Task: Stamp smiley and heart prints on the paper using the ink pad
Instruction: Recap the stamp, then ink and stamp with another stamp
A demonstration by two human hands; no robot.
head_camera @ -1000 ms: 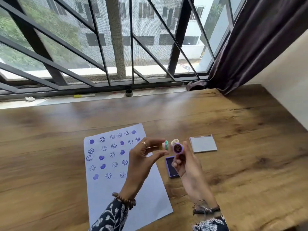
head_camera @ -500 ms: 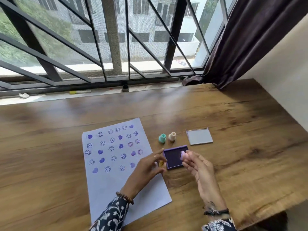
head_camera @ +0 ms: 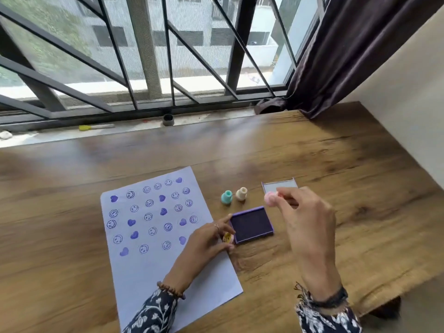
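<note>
A white paper (head_camera: 153,265) with rows of purple smiley and heart prints lies on the wooden table. Right of it sits the open purple ink pad (head_camera: 251,224). My left hand (head_camera: 206,239) rests at the pad's left edge, fingers closed on a small yellow stamp (head_camera: 227,237). My right hand (head_camera: 305,219) is raised above and to the right of the pad, pinching a pink stamp (head_camera: 271,198) at the fingertips. A teal stamp (head_camera: 226,197) and a cream stamp (head_camera: 241,193) stand upright behind the pad.
The ink pad's grey lid (head_camera: 278,186) lies behind my right hand. The windowsill holds a yellow marker (head_camera: 96,127) and a small dark cap (head_camera: 168,119). A dark curtain (head_camera: 348,56) hangs at the right. The table's front edge (head_camera: 384,306) is close on the right.
My right hand lifted the pink stamp off the ink pad and moved it up and to the right. My left hand stayed beside the pad with the yellow stamp.
</note>
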